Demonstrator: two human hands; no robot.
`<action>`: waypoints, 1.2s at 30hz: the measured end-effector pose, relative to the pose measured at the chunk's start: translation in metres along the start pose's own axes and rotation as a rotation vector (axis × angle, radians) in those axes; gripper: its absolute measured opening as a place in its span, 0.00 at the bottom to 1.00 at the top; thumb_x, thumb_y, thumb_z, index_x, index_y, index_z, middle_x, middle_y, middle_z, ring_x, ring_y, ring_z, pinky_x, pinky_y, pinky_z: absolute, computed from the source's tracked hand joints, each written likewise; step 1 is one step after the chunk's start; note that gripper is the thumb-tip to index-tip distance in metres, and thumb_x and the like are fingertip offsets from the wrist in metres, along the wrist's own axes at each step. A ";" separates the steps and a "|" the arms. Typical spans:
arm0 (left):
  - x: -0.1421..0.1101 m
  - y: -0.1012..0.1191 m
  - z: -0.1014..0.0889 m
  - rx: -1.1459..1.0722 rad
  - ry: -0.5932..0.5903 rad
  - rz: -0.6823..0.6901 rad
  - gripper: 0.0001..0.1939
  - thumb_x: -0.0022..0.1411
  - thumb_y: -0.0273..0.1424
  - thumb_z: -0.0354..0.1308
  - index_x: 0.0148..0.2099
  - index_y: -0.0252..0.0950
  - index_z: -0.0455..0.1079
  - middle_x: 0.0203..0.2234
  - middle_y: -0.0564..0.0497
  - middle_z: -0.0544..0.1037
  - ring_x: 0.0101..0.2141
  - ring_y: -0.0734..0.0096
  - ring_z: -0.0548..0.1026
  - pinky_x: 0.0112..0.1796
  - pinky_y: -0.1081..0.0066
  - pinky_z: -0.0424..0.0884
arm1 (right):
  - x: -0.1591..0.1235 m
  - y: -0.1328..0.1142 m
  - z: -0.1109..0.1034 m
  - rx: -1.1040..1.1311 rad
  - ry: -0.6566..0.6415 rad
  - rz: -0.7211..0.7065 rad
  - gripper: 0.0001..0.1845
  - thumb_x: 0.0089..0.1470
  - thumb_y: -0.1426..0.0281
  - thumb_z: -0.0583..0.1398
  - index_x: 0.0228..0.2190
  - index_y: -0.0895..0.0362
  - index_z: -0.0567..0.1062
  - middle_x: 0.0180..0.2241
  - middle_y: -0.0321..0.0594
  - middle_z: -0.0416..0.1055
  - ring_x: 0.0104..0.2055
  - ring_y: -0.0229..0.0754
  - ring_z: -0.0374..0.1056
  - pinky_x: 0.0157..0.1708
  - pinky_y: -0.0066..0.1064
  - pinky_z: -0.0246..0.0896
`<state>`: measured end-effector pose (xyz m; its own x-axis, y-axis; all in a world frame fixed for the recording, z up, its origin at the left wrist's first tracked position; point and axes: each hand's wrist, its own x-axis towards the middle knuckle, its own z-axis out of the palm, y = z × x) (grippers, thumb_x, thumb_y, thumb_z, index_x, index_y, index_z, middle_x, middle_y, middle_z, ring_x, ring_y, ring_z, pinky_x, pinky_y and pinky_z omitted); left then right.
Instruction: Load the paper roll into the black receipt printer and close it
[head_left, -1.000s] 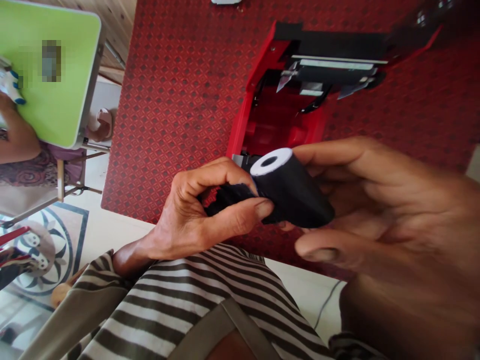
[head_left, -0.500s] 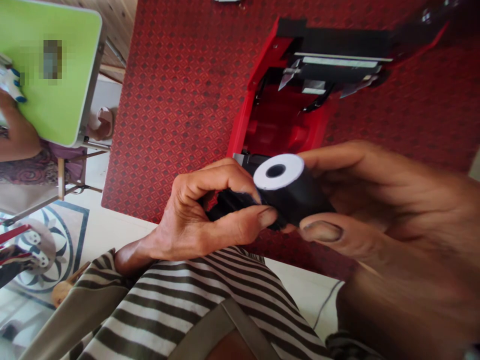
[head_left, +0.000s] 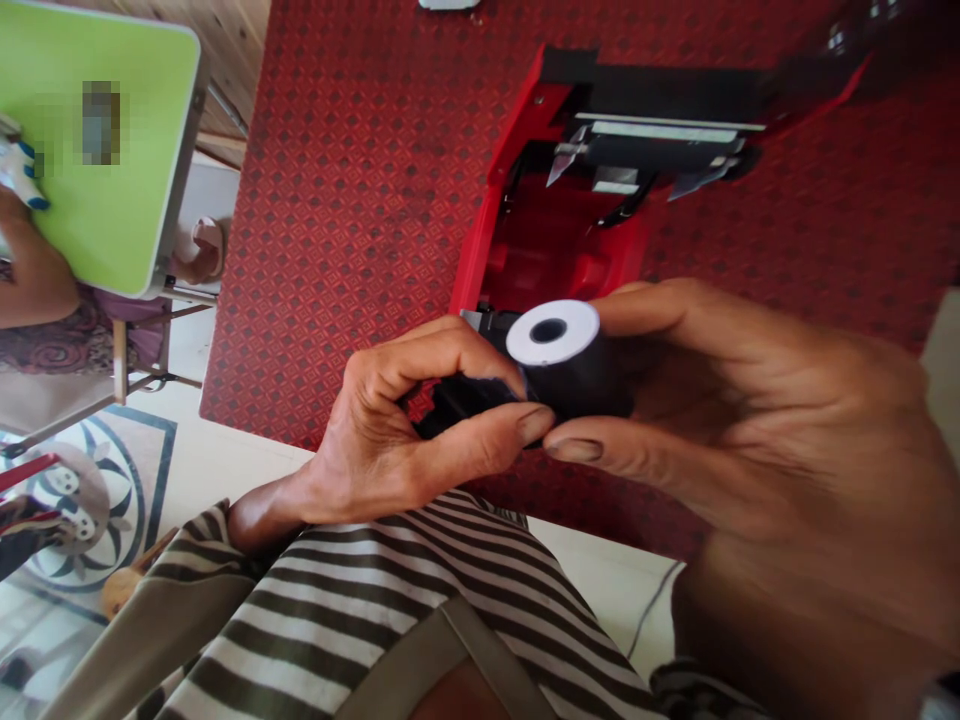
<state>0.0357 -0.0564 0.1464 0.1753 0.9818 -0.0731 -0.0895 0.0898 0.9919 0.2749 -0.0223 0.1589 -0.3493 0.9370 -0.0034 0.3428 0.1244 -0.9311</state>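
In front of my body I hold a small roll (head_left: pixel 577 375) with a black outer surface, a white end face and a dark core hole. My right hand (head_left: pixel 735 420) is closed round its side, thumb in front and forefinger behind. Against the roll's left edge, the thumb and bent forefinger of my left hand (head_left: pixel 420 425) pinch a black strip (head_left: pixel 457 400). Whether this strip is the roll's loose end is hard to tell. Just beyond my hands lies a red machine (head_left: pixel 476 240), its cover raised, showing a black roller mechanism (head_left: pixel 637 150) and a red inner bay.
The machine rests on a red patterned tabletop (head_left: pixel 345 200). A white object (head_left: pixel 448 3) shows at the far edge of view. To the left, a person's arm (head_left: pixel 37 260) leans by a green table (head_left: pixel 142 190). A cable (head_left: pixel 652 605) runs down at lower right.
My right thumb has slid left along the roll, closer to my left thumb. The roll has turned slightly more upright. The view has shifted a little.
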 end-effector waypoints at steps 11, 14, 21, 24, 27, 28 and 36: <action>-0.020 -0.011 -0.012 0.006 -0.032 -0.133 0.28 0.72 0.32 0.90 0.67 0.46 0.86 0.45 0.52 0.93 0.40 0.63 0.92 0.45 0.67 0.91 | 0.007 0.012 -0.014 -0.517 0.107 -0.173 0.13 0.80 0.62 0.73 0.61 0.45 0.91 0.57 0.35 0.96 0.52 0.52 0.94 0.57 0.46 0.92; -0.025 -0.017 -0.013 0.011 -0.028 -0.118 0.32 0.73 0.30 0.88 0.72 0.45 0.81 0.44 0.54 0.92 0.41 0.65 0.93 0.49 0.68 0.92 | 0.012 0.018 -0.009 -0.654 0.119 -0.240 0.14 0.79 0.65 0.71 0.62 0.48 0.89 0.56 0.39 0.96 0.52 0.54 0.94 0.56 0.48 0.92; -0.026 -0.022 -0.014 0.109 -0.019 -0.045 0.28 0.78 0.29 0.82 0.73 0.45 0.80 0.41 0.55 0.91 0.39 0.67 0.92 0.46 0.69 0.90 | 0.018 0.032 -0.009 -0.632 0.093 -0.210 0.13 0.82 0.58 0.71 0.61 0.45 0.90 0.55 0.38 0.96 0.50 0.54 0.94 0.54 0.46 0.91; -0.024 -0.023 -0.016 0.123 -0.008 -0.028 0.28 0.78 0.30 0.82 0.73 0.45 0.79 0.40 0.55 0.92 0.38 0.68 0.91 0.45 0.70 0.89 | 0.022 0.036 -0.015 -0.634 0.073 -0.188 0.15 0.82 0.54 0.71 0.61 0.45 0.89 0.55 0.38 0.96 0.52 0.55 0.94 0.56 0.46 0.90; -0.024 -0.026 -0.017 0.120 0.009 -0.045 0.29 0.77 0.30 0.84 0.74 0.46 0.80 0.39 0.57 0.90 0.34 0.70 0.89 0.40 0.72 0.86 | 0.024 0.039 -0.016 -0.730 0.085 -0.212 0.13 0.83 0.57 0.70 0.61 0.46 0.87 0.53 0.38 0.96 0.48 0.54 0.94 0.50 0.44 0.88; -0.025 -0.027 -0.017 0.114 0.006 -0.054 0.30 0.77 0.30 0.84 0.74 0.46 0.80 0.39 0.57 0.89 0.34 0.70 0.88 0.39 0.72 0.86 | 0.025 0.041 -0.014 -0.771 0.088 -0.221 0.13 0.83 0.58 0.70 0.61 0.46 0.87 0.52 0.38 0.96 0.47 0.53 0.94 0.49 0.43 0.87; -0.021 -0.032 -0.013 0.193 -0.002 0.030 0.21 0.79 0.30 0.81 0.69 0.48 0.86 0.42 0.54 0.90 0.36 0.68 0.87 0.41 0.69 0.86 | 0.027 0.043 -0.003 -0.945 0.027 -0.234 0.12 0.83 0.63 0.65 0.62 0.48 0.82 0.50 0.45 0.90 0.53 0.63 0.88 0.53 0.52 0.85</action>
<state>0.0225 -0.0775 0.1151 0.1772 0.9832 -0.0427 0.0952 0.0261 0.9951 0.2828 0.0093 0.1195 -0.4816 0.8608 0.1643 0.8298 0.5083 -0.2305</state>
